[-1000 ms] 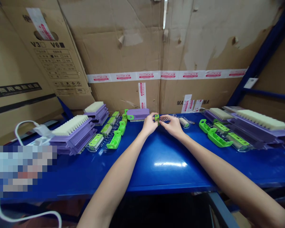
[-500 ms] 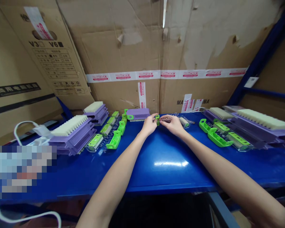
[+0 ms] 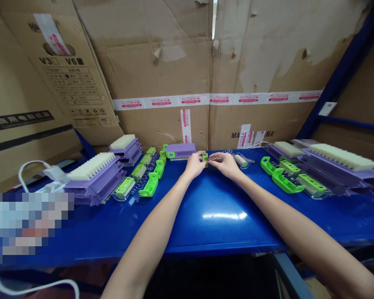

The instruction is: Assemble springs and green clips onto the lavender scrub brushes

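Note:
My left hand [image 3: 195, 165] pinches a small bright green plastic part [image 3: 205, 157] upright above the far side of the blue table. My right hand [image 3: 225, 164] is closed on a thin coiled wire [image 3: 227, 152], which sticks out beyond the fingers to the right. Its fingertips are right beside the green part; whether they touch it I cannot tell. Just left of my left hand lies a purple brush [image 3: 180, 148] with a green end cap and its bristles down. Behind my right hand rests a clear-cased piece [image 3: 241, 160] with a pale block inside.
Purple bristle blocks [image 3: 92, 176] are stacked at the left, with more purple blocks [image 3: 343, 166] at the right. Green caps [image 3: 149, 185], coiled wires and green-topped clear cases [image 3: 124, 187] line the left; similar green caps [image 3: 286, 182] lie right. A cardboard wall [image 3: 162, 74] closes the back.
The green part has turned slightly in my left fingers and shows more of its face. My right fingers have straightened a little. The view has shifted slightly; the other things stay put.

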Demonstrator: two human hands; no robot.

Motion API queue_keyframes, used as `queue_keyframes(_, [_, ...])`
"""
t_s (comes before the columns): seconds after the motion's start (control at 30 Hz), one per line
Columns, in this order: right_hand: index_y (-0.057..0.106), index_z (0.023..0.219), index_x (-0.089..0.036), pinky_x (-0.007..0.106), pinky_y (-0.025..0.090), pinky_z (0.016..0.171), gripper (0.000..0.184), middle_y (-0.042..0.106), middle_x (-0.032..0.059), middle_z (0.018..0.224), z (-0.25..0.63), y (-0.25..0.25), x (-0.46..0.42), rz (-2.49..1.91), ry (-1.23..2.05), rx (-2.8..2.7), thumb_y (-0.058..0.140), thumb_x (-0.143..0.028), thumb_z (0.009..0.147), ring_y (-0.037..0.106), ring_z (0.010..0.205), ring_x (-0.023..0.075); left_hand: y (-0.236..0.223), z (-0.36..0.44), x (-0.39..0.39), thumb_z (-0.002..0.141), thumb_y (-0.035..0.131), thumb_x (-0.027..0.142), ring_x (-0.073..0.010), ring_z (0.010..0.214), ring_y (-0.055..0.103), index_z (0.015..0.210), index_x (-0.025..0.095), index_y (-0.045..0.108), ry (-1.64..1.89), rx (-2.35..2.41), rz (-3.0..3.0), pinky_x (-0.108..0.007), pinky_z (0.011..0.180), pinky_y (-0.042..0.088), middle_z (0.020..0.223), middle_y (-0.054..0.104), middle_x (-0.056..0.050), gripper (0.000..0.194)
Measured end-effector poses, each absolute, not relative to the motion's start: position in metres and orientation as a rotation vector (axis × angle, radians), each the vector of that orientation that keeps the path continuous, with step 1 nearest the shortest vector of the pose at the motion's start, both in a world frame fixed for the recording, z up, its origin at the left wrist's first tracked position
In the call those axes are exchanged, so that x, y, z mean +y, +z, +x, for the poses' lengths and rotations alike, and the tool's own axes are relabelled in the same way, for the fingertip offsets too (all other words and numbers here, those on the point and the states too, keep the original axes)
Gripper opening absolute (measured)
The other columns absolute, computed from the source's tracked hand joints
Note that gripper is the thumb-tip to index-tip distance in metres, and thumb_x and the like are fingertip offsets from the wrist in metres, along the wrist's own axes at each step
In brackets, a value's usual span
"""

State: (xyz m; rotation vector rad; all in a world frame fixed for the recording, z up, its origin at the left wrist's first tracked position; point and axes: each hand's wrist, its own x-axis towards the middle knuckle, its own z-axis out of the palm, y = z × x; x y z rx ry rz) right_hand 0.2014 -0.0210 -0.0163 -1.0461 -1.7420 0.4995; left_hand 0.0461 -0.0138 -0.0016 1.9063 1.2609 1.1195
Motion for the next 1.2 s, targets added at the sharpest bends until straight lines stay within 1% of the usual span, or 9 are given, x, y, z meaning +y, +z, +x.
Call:
queue_keyframes(0.13, [0.069,0.081,-0.015,0.030,0.055,0.076,0.013,0.073,0.0057,0.084,0.200,-0.015,-0.022,-1.063,0.527,-1.716,0.068,-0.024,0.072,0.069,0.079,0.0191,0.000,0.046,-0.014,0.073,0.055,0.002,-0.0187,0.076,0.068,0.116,0.008,0.061,1.128,1.316,1.920,-0.027,0.072,0.053,0.084,0.073,-0.009,0.044])
queue_keyframes(0.27, [0.069,0.081,-0.015,0.030,0.055,0.075,0.015,0.073,0.0056,0.083,0.199,-0.015,-0.023,-1.069,0.525,-1.701,0.069,-0.025,0.070,0.069,0.078,0.0193,0.002,0.046,-0.016,0.076,0.053,0.005,-0.0174,0.069,0.067,0.115,0.008,0.061,1.090,1.363,1.963,-0.027,0.070,0.052,0.075,0.071,-0.006,0.041])
queue_keyframes(0.47, [0.069,0.084,-0.017,0.028,0.052,0.077,0.013,0.073,0.0030,0.085,0.199,-0.009,-0.031,-1.046,0.341,-1.846,0.069,-0.020,0.071,0.068,0.079,0.0174,0.002,0.044,-0.017,0.078,0.047,0.003,-0.0142,0.061,0.064,0.118,0.007,0.059,1.021,1.307,2.040,-0.025,0.070,0.052,0.069,0.069,-0.004,0.042])
queue_keyframes(0.57, [0.069,0.086,-0.019,0.027,0.052,0.076,0.014,0.073,0.0024,0.086,0.199,-0.007,-0.032,-1.052,0.286,-1.894,0.067,-0.018,0.072,0.068,0.080,0.0173,0.002,0.044,-0.016,0.078,0.046,0.003,-0.0131,0.057,0.062,0.118,0.008,0.059,1.031,1.280,2.040,-0.024,0.069,0.052,0.067,0.068,-0.002,0.043])
queue_keyframes(0.73, [0.070,0.095,-0.021,0.029,0.052,0.079,0.021,0.073,0.0038,0.093,0.200,-0.007,-0.032,-1.057,0.240,-1.894,0.066,-0.018,0.074,0.069,0.083,0.0190,0.000,0.045,-0.015,0.077,0.046,0.004,-0.0108,0.050,0.058,0.119,0.007,0.058,1.035,1.247,2.004,-0.023,0.061,0.052,0.067,0.067,-0.002,0.043])
queue_keyframes(0.87, [0.071,0.092,-0.022,0.030,0.051,0.082,0.017,0.073,0.0036,0.094,0.201,-0.009,-0.030,-1.062,0.192,-1.902,0.065,-0.022,0.076,0.068,0.086,0.0194,-0.002,0.046,-0.014,0.078,0.046,0.004,-0.0078,0.042,0.053,0.120,0.008,0.055,1.003,1.178,1.952,-0.018,0.048,0.047,0.065,0.065,0.000,0.044])
queue_keyframes(0.93, [0.071,0.092,-0.022,0.030,0.051,0.082,0.016,0.072,0.0036,0.094,0.201,-0.010,-0.029,-1.073,0.175,-1.915,0.065,-0.024,0.077,0.067,0.087,0.0194,-0.002,0.046,-0.014,0.078,0.045,0.005,-0.0067,0.041,0.052,0.121,0.009,0.054,0.991,1.149,1.922,-0.016,0.044,0.045,0.065,0.064,0.001,0.044])
queue_keyframes(1.2, [0.070,0.092,-0.021,0.028,0.051,0.080,0.015,0.072,0.0039,0.093,0.201,-0.014,-0.026,-1.073,0.152,-1.904,0.064,-0.022,0.078,0.067,0.087,0.0191,-0.002,0.047,-0.014,0.079,0.042,0.004,-0.0059,0.042,0.051,0.124,0.008,0.050,0.970,1.126,1.868,-0.016,0.043,0.046,0.067,0.061,0.001,0.046])
